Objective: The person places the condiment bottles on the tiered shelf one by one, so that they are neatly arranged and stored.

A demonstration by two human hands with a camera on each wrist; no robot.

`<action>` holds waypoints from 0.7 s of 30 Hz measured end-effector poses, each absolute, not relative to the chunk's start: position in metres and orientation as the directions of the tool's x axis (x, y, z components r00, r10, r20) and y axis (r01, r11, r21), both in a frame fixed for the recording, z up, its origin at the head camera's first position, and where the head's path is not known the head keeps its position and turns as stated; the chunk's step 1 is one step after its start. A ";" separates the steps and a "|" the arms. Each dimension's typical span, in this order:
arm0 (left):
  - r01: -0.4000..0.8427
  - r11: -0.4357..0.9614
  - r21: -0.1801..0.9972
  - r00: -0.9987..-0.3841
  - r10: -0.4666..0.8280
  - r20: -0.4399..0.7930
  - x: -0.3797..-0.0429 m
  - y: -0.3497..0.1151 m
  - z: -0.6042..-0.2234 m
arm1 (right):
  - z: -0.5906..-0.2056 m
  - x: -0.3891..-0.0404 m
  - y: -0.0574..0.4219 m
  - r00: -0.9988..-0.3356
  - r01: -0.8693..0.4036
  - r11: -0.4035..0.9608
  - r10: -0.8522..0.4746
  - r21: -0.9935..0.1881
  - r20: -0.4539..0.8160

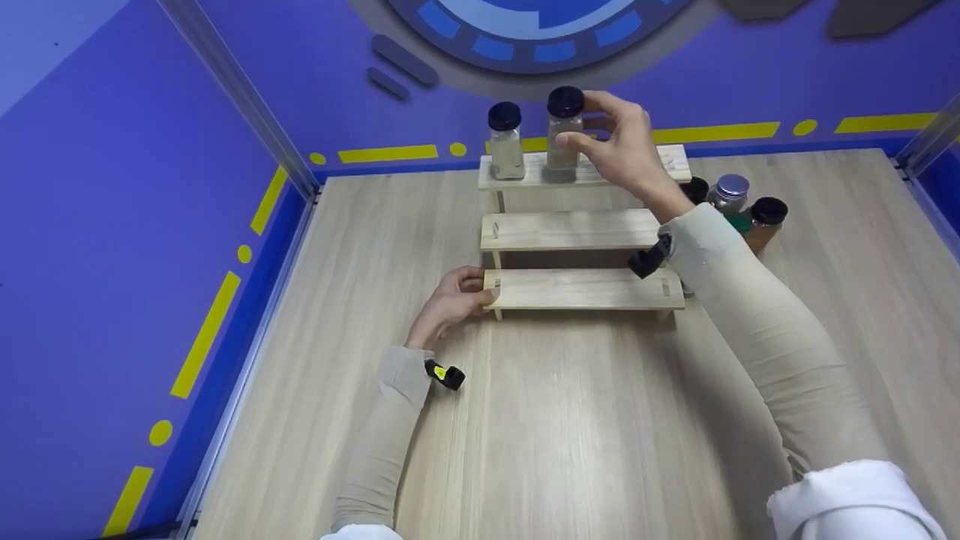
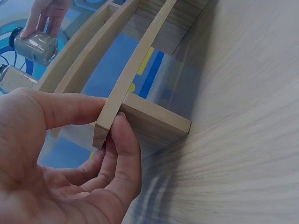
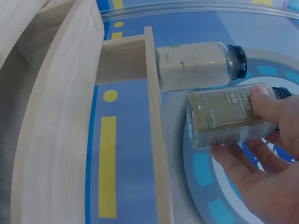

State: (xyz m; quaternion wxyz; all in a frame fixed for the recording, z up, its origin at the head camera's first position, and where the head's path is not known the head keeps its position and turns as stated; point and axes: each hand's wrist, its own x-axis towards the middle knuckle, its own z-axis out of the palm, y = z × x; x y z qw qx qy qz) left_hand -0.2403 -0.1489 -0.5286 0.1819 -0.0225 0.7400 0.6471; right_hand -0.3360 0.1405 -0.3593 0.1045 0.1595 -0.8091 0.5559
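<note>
My right hand (image 1: 626, 146) holds a clear glass pepper jar (image 3: 224, 114) with a black lid, its thumb and fingers on opposite sides. In the right wrist view the jar's base is slightly apart from the top board of a three-tier wooden rack (image 1: 570, 229). Beside it, a second black-lidded jar (image 1: 507, 146) with pale contents stands at that board's left end. My left hand (image 1: 450, 300) pinches the left end of the lowest board (image 2: 135, 65), thumb above and fingers below.
To the rack's right, partly behind my right forearm, stand several jars, including one with a silver lid (image 1: 731, 187) and one with a black lid and reddish-brown contents (image 1: 765, 221). Blue printed panels (image 1: 187, 225) border the wooden table (image 1: 360, 262) at the left and back.
</note>
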 end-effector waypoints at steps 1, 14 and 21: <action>-0.267 0.160 0.950 -0.934 0.201 -0.297 -0.240 -0.149 -0.529 | -0.360 -0.337 0.139 -0.928 -0.372 0.330 -0.143 -0.868 0.344; -0.281 0.169 0.945 -0.930 0.194 -0.311 -0.242 -0.149 -0.528 | -0.373 -0.346 0.130 -0.927 -0.375 0.378 -0.155 -0.847 0.341; -0.283 0.167 0.944 -0.929 0.195 -0.313 -0.241 -0.148 -0.528 | -0.377 -0.348 0.131 -0.933 -0.359 0.372 -0.148 -0.856 0.327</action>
